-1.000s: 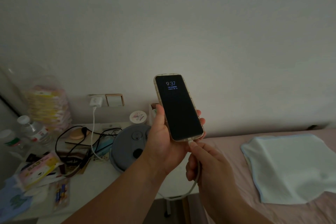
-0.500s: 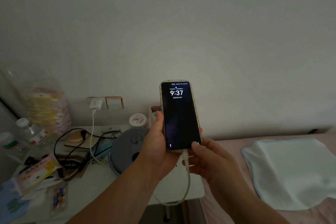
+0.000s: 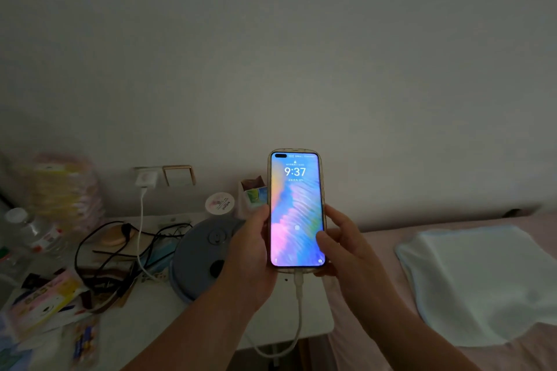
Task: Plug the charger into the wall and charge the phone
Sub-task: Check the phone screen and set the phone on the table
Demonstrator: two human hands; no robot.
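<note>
The phone (image 3: 296,211) stands upright in front of me, its screen lit with a colourful wallpaper and the time 9:37. My left hand (image 3: 251,253) grips its left edge. My right hand (image 3: 342,241) holds its right edge, thumb on the screen's lower right. A white cable (image 3: 298,304) is plugged into the phone's bottom and hangs down in a loop. The white charger (image 3: 146,179) sits in the wall socket at the left, with its own stretch of cable dropping to the table.
A white bedside table (image 3: 144,322) holds a blue round container (image 3: 200,256), tangled black cords (image 3: 105,250), a small jar (image 3: 220,203), water bottles (image 3: 33,232) and packets. A bed with a pale folded cloth (image 3: 482,280) lies to the right.
The phone's screen has gone from dark to a bright wallpaper. My right hand has left the cable plug and now holds the phone's right edge. The phone sits slightly lower.
</note>
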